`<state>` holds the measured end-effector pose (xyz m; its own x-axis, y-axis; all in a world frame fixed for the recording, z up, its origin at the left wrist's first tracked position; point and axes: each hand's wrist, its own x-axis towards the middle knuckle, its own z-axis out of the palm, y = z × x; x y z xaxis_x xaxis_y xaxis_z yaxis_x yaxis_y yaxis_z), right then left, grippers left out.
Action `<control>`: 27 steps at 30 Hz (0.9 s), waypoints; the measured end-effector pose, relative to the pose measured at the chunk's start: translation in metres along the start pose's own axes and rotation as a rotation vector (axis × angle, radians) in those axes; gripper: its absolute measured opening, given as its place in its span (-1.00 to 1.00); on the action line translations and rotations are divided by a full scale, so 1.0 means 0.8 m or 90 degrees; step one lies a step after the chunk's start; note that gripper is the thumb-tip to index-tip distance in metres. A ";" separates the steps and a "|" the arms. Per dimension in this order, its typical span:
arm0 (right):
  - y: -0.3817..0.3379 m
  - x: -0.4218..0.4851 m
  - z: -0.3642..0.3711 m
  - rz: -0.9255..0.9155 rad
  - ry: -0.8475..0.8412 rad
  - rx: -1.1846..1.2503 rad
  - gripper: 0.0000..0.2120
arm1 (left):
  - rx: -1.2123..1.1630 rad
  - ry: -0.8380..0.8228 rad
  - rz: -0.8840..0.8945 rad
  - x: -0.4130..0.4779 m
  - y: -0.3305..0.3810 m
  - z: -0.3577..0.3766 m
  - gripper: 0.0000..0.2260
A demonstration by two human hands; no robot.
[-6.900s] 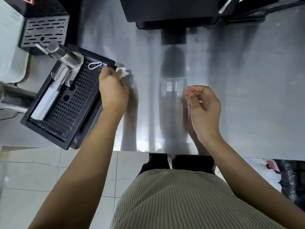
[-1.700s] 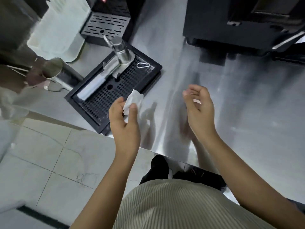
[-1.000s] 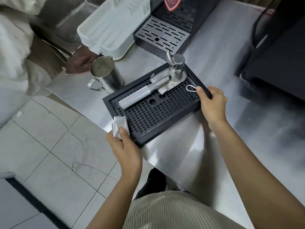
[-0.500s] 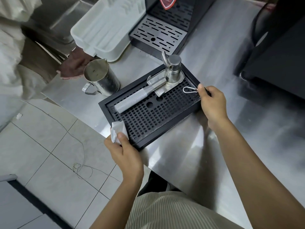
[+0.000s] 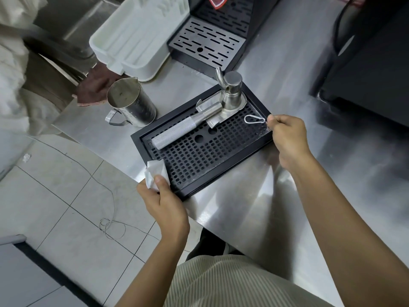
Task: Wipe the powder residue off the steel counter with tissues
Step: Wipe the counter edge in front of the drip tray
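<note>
My left hand (image 5: 164,202) pinches a crumpled white tissue (image 5: 153,173) at the near left corner of a black perforated drip tray (image 5: 223,172). The tray stands on the steel counter (image 5: 254,207), near its front edge. My right hand (image 5: 287,136) has its fingers curled over the tray's far right corner, beside a small wire clip (image 5: 254,119). A steel handle tool (image 5: 186,129) and a steel knob (image 5: 231,85) lie on the tray's grid.
A steel jug (image 5: 130,103) stands left of the tray. Behind it are a white plastic rack (image 5: 132,36) and a machine's slotted drip grate (image 5: 208,41). A black machine (image 5: 365,63) fills the right rear. Another person's hand holds a brown cloth (image 5: 95,85) at the left.
Since 1.7 s ago my left hand, still holding the tissue, went to the tray's near left corner and my right hand took its far right corner. Both have stayed there since.
</note>
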<state>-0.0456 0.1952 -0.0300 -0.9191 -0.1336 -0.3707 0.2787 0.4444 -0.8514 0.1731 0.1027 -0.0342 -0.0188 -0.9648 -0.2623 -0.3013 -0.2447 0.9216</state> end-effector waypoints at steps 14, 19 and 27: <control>0.033 -0.011 -0.096 0.052 0.115 0.111 -0.73 | -0.008 -0.156 -0.007 -0.025 0.017 0.045 -0.87; 0.053 -0.023 -0.149 0.083 0.219 0.164 -0.82 | 0.023 -0.260 0.028 -0.050 0.026 0.079 -0.90; 0.096 -0.059 -0.212 0.132 0.317 0.227 -0.82 | 0.042 -0.399 0.073 -0.080 0.032 0.129 -0.88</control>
<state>-0.0279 0.3861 -0.0146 -0.8315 0.3885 -0.3970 0.4608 0.0832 -0.8836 0.0684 0.1680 -0.0237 -0.6017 -0.7404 -0.2996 -0.3227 -0.1177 0.9392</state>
